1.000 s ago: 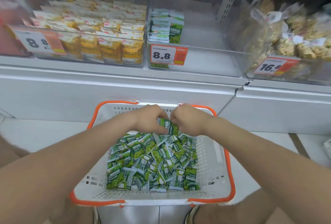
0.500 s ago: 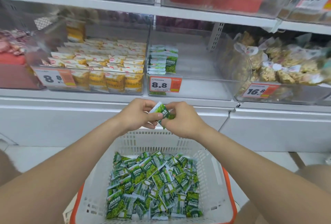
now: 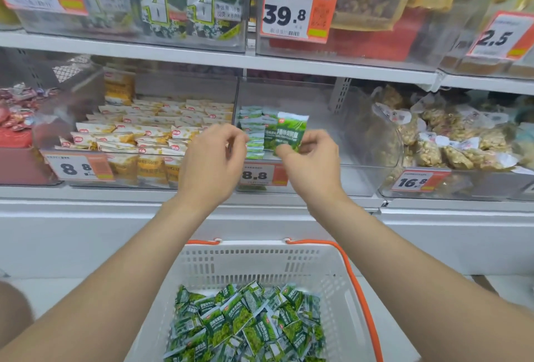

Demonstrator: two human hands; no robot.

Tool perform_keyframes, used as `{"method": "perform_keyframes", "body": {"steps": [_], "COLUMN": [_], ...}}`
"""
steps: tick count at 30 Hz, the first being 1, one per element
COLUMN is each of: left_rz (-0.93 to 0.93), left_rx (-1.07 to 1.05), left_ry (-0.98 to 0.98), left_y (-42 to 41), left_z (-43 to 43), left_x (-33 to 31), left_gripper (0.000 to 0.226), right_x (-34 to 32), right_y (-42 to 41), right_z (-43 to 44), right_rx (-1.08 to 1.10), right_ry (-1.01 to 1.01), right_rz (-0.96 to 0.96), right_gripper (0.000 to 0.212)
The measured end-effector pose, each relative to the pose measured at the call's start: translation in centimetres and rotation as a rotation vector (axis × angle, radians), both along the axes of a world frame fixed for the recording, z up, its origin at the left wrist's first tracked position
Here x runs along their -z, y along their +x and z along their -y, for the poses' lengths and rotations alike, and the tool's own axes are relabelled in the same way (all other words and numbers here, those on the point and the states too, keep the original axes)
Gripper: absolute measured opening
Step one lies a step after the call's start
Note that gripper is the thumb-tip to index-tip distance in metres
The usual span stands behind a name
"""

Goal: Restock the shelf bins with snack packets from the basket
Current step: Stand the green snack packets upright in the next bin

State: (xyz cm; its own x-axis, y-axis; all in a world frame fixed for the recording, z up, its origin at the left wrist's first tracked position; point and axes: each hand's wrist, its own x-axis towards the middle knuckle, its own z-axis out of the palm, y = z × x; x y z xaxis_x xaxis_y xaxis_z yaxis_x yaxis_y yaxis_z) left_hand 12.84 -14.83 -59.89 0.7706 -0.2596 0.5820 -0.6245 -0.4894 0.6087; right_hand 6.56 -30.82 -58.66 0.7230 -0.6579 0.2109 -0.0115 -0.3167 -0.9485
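My right hand (image 3: 310, 163) pinches a green snack packet (image 3: 291, 131) upright in front of the clear middle shelf bin (image 3: 332, 179). A short row of the same green packets (image 3: 254, 133) stands at that bin's left side. My left hand (image 3: 212, 159) hovers just left of the held packet, fingers curled and slightly apart, holding nothing. Below, a white basket (image 3: 260, 263) with orange handles holds several loose green packets (image 3: 248, 324).
A bin of yellow-and-white packets (image 3: 150, 136) sits left of the middle bin, a bin of bagged nut snacks (image 3: 450, 142) to its right. An upper shelf (image 3: 202, 58) carries seaweed packs and price tags. The white shelf base (image 3: 86, 231) fronts the basket.
Both hands rose from the basket to the middle bin's front. The left hand let go of the green packet, which now stays in the right hand alone. The view tilted upward.
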Motion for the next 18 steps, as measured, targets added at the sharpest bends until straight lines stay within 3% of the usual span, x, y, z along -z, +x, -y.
{"method": "perform_keyframes", "body": {"steps": [2,6,9,13,16,18], "left_rz": [0.163,0.108,0.097,0.254,0.337,0.359], "left_rx": [-0.075,-0.121,-0.187,-0.2,-0.197,-0.214], "left_ry": [0.199,0.431,0.429,0.375,0.339,0.332], "left_y": [0.6,2.0,2.5,3.1,3.7,4.1], "left_z": [0.1,0.7,1.2,1.7,1.9,2.0], "left_x": [0.2,1.3,2.1,3.0,3.6,4.0], "left_gripper": [0.012,0.025,0.041,0.05,0.049,0.05], "right_x": [-1.0,-1.8,-1.7,-0.1,0.9,0.9], "right_y": [1.3,4.9,8.2,12.4,14.4,15.5], "right_z": [1.1,3.9,5.9,7.4,7.7,7.6], "right_rx": [0.041,0.035,-0.003,-0.139,-0.186,-0.196], "right_ry": [-0.093,-0.207,-0.23,-0.321,-0.518,-0.616], "right_rz": [-0.003,-0.154,-0.379,-0.704,-0.826,-0.836], "right_gripper": [0.03,0.019,0.02,0.039,0.066,0.067]}}
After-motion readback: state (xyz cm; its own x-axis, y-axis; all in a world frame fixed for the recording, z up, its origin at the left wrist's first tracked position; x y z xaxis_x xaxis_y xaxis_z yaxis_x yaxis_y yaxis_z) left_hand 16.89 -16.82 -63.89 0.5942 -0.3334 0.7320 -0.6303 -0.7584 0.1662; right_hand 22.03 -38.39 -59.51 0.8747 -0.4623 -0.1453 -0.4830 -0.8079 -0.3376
